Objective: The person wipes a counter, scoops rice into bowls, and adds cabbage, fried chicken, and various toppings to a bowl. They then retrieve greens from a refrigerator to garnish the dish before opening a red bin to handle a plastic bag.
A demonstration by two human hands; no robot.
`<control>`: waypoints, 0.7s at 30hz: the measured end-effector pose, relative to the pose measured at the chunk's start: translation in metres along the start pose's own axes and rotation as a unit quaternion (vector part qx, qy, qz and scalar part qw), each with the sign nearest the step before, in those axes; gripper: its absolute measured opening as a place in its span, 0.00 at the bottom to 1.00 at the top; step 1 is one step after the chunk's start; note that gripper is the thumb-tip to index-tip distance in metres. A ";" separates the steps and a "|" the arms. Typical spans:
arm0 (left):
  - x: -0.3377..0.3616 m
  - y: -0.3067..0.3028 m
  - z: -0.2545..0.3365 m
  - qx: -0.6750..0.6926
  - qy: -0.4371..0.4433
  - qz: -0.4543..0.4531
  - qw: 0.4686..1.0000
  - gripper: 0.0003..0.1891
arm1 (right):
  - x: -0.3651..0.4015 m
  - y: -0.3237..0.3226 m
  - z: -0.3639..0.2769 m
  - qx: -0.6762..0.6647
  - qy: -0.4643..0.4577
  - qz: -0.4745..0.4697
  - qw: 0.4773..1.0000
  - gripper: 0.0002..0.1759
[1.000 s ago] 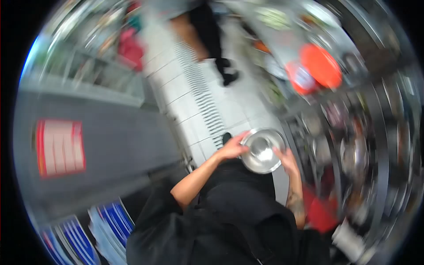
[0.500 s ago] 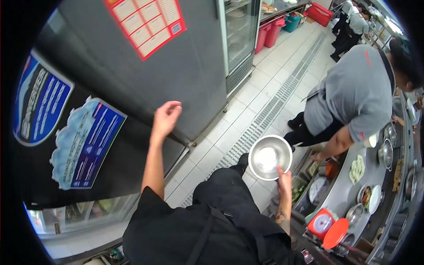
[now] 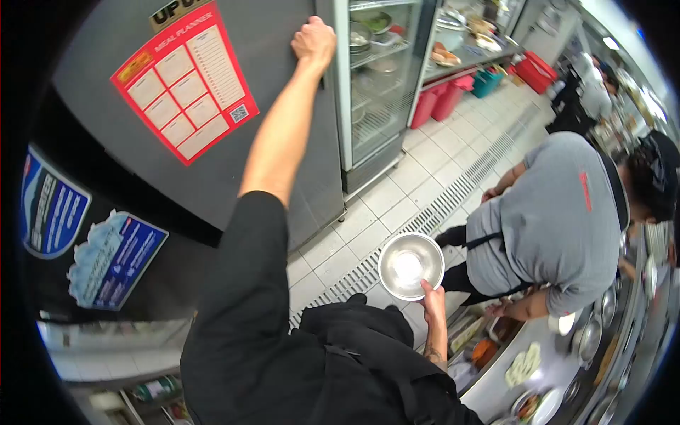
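My left hand [image 3: 314,41] is stretched out to the tall grey refrigerator door [image 3: 283,134], its fingers curled round the handle at the door's right edge. The door looks closed, and the handle is mostly hidden behind the hand. In my right hand [image 3: 432,301] is a round stainless steel bowl [image 3: 411,263], gripped by its near rim with the thumb inside. Nothing shows in the bowl but a bright reflection. A red-bordered meal planner sheet [image 3: 185,92] is fixed to the grey door, left of my arm.
A co-worker in a grey shirt [image 3: 552,212] bends over the steel counter [image 3: 489,379] on my right, near food containers. A glass-door refrigerator [image 3: 382,92] stands beyond the grey one. A drain grate [image 3: 453,190] runs along the tiled floor. More people are farther back.
My left hand has moved up and forward from mid-air to the grey door's handle and closed on it. The bowl stays in my right hand. The co-worker has shifted nearer in view.
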State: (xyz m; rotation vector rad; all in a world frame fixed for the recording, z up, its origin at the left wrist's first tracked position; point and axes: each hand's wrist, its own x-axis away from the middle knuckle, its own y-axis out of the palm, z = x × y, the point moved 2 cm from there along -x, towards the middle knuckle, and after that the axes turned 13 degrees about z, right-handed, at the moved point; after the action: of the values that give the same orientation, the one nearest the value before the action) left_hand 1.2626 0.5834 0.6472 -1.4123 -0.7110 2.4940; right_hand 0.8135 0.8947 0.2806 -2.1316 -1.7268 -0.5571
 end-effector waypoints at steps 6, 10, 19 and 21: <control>0.029 -0.024 0.023 -0.026 -0.010 0.068 0.997 0.14 | -0.087 -0.013 -0.016 -0.026 0.123 -0.066 0.990 0.20; 0.105 -0.097 0.068 -0.036 0.001 0.139 0.990 0.17 | -0.167 -0.021 -0.013 0.106 0.149 -0.133 0.974 0.20; 0.268 -0.294 0.031 0.204 -0.145 0.367 0.896 0.10 | -0.287 -0.001 -0.071 0.177 0.112 -0.211 0.955 0.19; 0.275 -0.318 0.037 0.159 -0.153 0.388 0.895 0.08 | -0.294 0.010 -0.079 0.210 0.108 -0.225 0.945 0.18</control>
State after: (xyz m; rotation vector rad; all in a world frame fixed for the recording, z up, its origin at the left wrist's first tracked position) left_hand 1.0637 0.9542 0.6127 -1.3604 0.3252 3.2619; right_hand 0.7626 0.6051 0.2016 -1.3414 -1.9937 -0.4606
